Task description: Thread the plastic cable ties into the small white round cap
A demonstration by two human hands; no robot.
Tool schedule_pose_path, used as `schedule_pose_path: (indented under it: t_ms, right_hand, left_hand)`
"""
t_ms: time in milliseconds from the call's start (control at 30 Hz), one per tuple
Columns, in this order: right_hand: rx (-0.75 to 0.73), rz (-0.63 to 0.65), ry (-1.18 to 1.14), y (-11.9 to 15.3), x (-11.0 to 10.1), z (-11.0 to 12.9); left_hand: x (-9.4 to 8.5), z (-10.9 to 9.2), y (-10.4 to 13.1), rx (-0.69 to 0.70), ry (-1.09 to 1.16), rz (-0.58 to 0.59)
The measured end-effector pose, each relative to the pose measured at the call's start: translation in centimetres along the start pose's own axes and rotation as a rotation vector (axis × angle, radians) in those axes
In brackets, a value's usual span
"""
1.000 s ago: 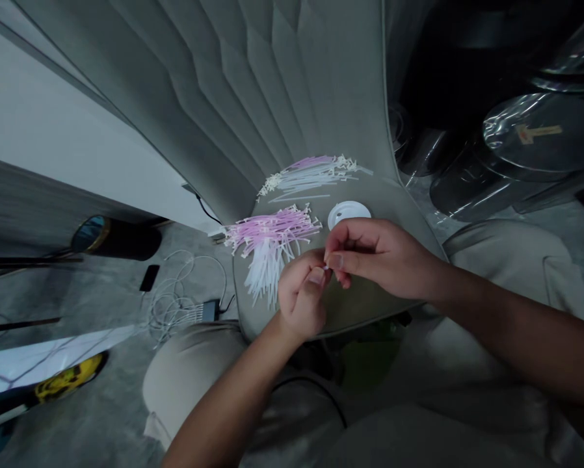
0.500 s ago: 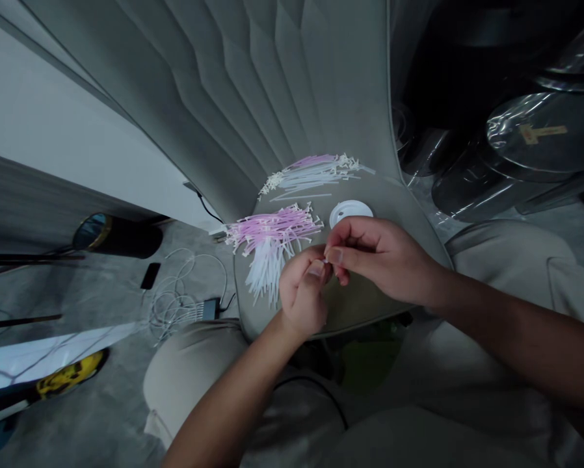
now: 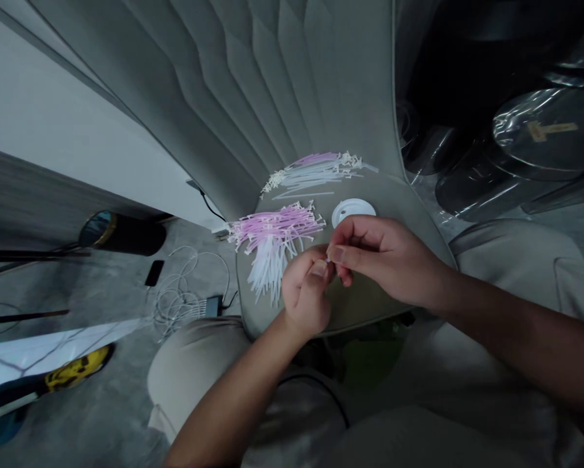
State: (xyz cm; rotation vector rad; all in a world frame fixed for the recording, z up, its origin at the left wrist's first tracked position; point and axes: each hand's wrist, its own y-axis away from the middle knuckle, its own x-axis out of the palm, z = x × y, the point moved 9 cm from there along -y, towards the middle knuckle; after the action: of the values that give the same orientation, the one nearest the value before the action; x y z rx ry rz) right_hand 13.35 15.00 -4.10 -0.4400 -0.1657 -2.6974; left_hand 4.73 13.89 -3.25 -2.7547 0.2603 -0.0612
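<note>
Over the front of a grey padded chair seat [image 3: 399, 195], my left hand [image 3: 307, 292] and my right hand [image 3: 380, 257] meet, fingertips pinched together. A tiny pale piece shows between them, too small to name. To the left of my hands lies a pile of thin pink sticks [image 3: 277, 224] with small whitish ends. White sticks [image 3: 268, 270] fan out below the pink ones, partly behind my left hand. Farther back rests a second bunch of white and pink sticks [image 3: 316, 172]. A round white lid [image 3: 353, 208] with a small hole sits just behind my right hand, which partly covers it.
The quilted chair back [image 3: 272, 71] rises behind the seat. Clear plastic cylinders [image 3: 482, 175] stand at the right. On the floor at the left are tangled white cables [image 3: 185, 292], a black phone-like object [image 3: 154, 273], a dark cylinder [image 3: 131, 233] and a yellow-and-black item [image 3: 80, 367].
The view has shifted slightly, so everything sits a little farther right. My hands stay pinched together in nearly the same pose, and the sticks and lid have not moved on the seat.
</note>
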Motion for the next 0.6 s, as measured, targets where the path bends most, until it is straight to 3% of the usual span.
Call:
schedule_pose_path:
  t_ms: [300,600]
  right_hand:
    - [0.017,-0.009,0.031,0.05,-0.1,-0.07]
    - [0.013,-0.016,-0.069,-0.07,-0.13,-0.49]
  left_hand:
    - [-0.07,0.48,0.06,-0.046,-0.01,-0.012]
    - [0.16,-0.23,-0.12,0.024,0.004,0.029]
